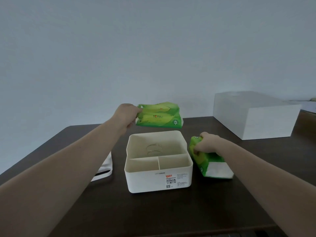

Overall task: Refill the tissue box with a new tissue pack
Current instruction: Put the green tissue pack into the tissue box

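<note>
On a dark table, our open white tissue box sits lidless. Our right hand clamps a green tissue pack beside it; our left hand pinches a limp green wrapper aloft behind it.

Wall: plain, pale blue-grey, evenly and dimly lit. Bench: dark brown wood, matte. Large white box: on the bench's far right.
</note>
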A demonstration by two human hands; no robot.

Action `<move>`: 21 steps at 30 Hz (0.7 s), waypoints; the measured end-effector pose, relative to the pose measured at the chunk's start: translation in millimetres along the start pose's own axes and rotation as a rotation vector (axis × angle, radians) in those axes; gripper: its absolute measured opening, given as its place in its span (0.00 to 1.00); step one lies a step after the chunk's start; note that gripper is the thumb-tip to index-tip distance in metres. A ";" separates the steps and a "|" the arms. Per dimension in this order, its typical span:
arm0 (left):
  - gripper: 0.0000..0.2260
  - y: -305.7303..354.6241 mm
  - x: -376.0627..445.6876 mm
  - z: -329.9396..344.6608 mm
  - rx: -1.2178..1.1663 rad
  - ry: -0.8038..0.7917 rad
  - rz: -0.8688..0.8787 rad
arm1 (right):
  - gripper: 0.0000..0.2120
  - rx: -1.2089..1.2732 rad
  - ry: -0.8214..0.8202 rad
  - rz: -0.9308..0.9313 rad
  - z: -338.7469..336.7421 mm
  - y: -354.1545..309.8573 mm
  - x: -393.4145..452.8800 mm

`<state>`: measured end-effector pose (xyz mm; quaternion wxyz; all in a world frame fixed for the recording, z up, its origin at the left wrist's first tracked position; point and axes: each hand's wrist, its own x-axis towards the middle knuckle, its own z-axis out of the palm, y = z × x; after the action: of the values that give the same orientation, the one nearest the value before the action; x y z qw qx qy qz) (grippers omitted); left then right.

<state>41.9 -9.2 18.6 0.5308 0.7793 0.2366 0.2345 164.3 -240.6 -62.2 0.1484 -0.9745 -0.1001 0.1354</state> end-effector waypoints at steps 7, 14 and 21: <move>0.09 -17.5 25.2 7.3 -0.007 0.126 0.001 | 0.46 0.214 0.126 -0.084 -14.5 0.7 -0.9; 0.10 -63.5 66.8 -6.7 0.277 0.127 -0.103 | 0.42 0.209 0.450 -0.646 -55.3 -37.1 -37.1; 0.14 -96.4 72.3 -8.2 0.358 -0.088 -0.221 | 0.40 -0.281 0.222 -0.995 -39.7 -90.8 -61.4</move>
<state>81.5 72.7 -60.9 0.4162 0.8400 0.3350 0.0947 104.0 -180.5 17.5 0.0725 -0.8281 -0.5514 -0.0703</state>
